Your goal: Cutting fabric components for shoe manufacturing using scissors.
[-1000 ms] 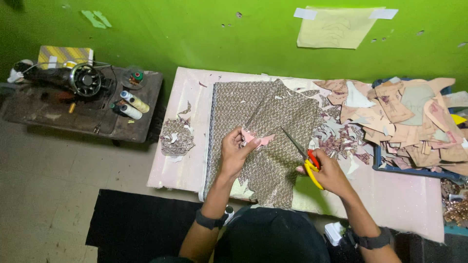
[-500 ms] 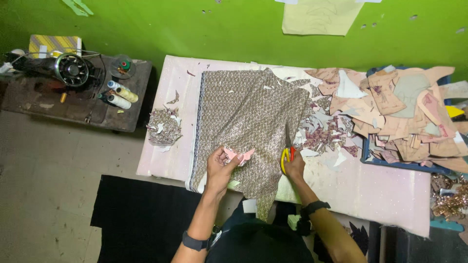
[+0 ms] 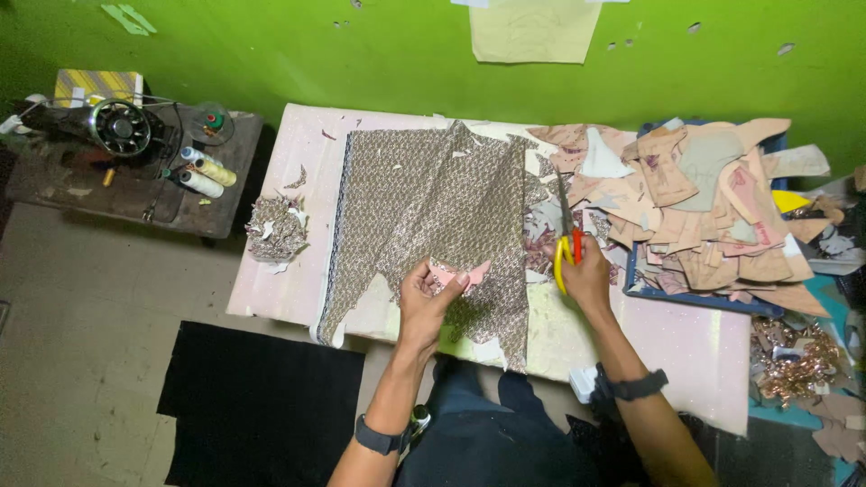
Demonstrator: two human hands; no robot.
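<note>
Since half a second ago the right hand (image 3: 588,278) has swung out to the cloth's right edge, gripping yellow-handled scissors (image 3: 566,236) with blades pointing away. Left hand (image 3: 431,293) pinches a small pink paper pattern (image 3: 458,274) against the patterned fabric (image 3: 442,212) on the table (image 3: 686,335); most fabric looks uncut, though trimmings (image 3: 275,228) lie left

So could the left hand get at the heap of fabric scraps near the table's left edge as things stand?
Probably yes: the left hand holds a pink cut piece, but only flat patterned fabric and bare table lie between it and the scrap heap.
</note>
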